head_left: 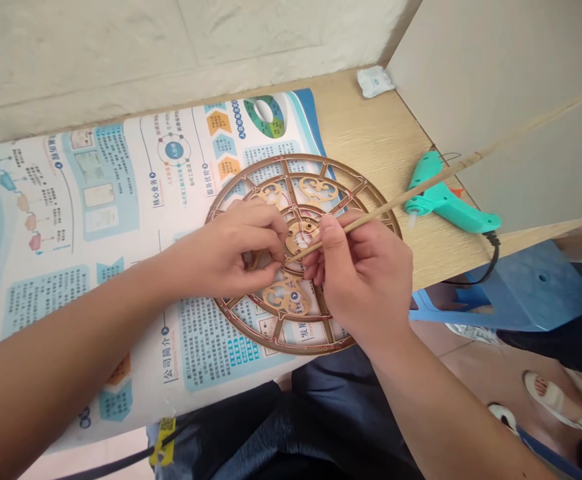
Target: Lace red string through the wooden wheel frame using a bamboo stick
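Observation:
A round brown openwork wheel (285, 322), with spokes, rings and pale scrollwork pieces, lies on a printed poster sheet (135, 280). Thin reddish wires run along its rings and spokes. My right hand (365, 273) grips a long thin wooden stick (421, 183), whose tip points down at the wheel's inner ring. The stick's other end reaches up to the right. My left hand (243, 250) rests over the wheel's left part, thumb and fingertips pinched close to the stick's tip. Whatever is between those fingertips is too small to make out.
On the wooden table (361, 140) to the right lies a teal glue gun (445, 200) with a black cord. A small white packet (375, 81) sits at the back corner by the wall. A blue plastic stool (541, 287) and another person's sandalled foot (545, 390) are below right.

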`<state>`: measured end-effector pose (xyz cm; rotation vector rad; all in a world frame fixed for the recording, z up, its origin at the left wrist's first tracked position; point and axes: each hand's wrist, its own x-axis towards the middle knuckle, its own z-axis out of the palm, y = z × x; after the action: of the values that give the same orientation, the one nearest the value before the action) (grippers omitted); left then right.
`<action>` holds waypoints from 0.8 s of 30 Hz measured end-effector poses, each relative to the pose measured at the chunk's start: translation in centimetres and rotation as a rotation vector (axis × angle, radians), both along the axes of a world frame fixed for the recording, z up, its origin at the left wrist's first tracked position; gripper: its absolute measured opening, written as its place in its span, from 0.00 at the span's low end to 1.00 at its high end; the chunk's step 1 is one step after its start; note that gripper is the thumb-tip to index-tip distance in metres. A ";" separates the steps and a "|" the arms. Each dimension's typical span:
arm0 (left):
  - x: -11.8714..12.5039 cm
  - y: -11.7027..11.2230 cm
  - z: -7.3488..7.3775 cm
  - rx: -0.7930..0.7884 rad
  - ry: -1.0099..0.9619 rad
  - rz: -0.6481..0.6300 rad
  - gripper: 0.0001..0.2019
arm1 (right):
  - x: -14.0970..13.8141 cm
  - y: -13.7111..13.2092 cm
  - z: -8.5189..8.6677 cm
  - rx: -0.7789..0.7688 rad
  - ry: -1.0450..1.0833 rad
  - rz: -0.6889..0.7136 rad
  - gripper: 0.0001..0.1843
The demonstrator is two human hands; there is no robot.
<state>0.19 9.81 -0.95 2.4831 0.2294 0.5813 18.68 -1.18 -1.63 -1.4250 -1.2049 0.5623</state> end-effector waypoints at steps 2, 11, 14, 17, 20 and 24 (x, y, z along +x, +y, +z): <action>0.0 0.0 0.0 -0.005 0.004 -0.002 0.06 | 0.0 0.0 0.0 -0.004 -0.004 -0.007 0.16; -0.1 -0.1 0.0 -0.018 0.021 -0.001 0.07 | 0.0 0.2 0.2 -0.014 -0.028 -0.028 0.18; 0.0 -0.1 0.1 -0.022 0.017 -0.003 0.07 | 0.0 0.3 0.1 -0.015 -0.017 -0.041 0.18; 0.0 -0.1 0.3 -0.019 0.015 -0.004 0.07 | 0.0 0.2 0.2 -0.003 0.019 -0.046 0.17; -0.1 0.0 0.4 -0.026 0.016 -0.019 0.07 | 0.0 0.2 0.3 0.000 0.020 -0.050 0.16; -0.2 0.0 0.3 -0.035 0.021 -0.022 0.06 | 0.1 0.0 0.4 -0.007 -0.048 -0.057 0.17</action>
<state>0.01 9.84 -0.68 2.4559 0.2179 0.5380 18.73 -1.18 -1.22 -1.4819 -1.1969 0.4961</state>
